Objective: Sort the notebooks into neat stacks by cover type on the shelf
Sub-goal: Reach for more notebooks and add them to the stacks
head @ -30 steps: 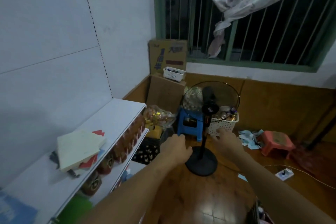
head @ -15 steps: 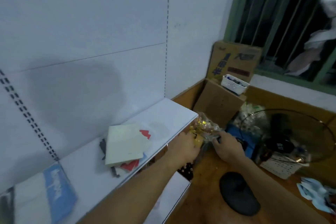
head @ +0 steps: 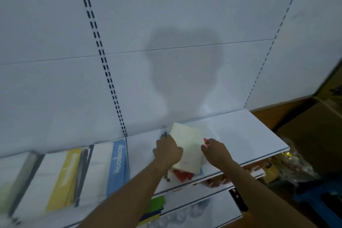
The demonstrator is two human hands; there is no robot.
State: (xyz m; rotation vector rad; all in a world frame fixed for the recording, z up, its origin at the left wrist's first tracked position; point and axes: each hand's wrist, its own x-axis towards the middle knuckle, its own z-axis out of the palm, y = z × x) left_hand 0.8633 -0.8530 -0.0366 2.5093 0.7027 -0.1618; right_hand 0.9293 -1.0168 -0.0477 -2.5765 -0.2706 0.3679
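Two hands are on the loose pile [head: 186,151] mid-shelf [head: 246,135]: my left hand [head: 167,151] rests on its left edge, my right hand [head: 215,151] at the right edge by a red cover; whether either grips, I cannot tell. I'd lift the cream notebook [head: 187,144] off squarely, then sort. The covers underneath are mostly hidden, and the stacks [head: 77,174] at left are blurred.

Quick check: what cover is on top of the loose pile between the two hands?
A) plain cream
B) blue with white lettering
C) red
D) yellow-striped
A: the cream notebook tops the pile; the left hand and right hand flank it, and red covers peek from underneath.
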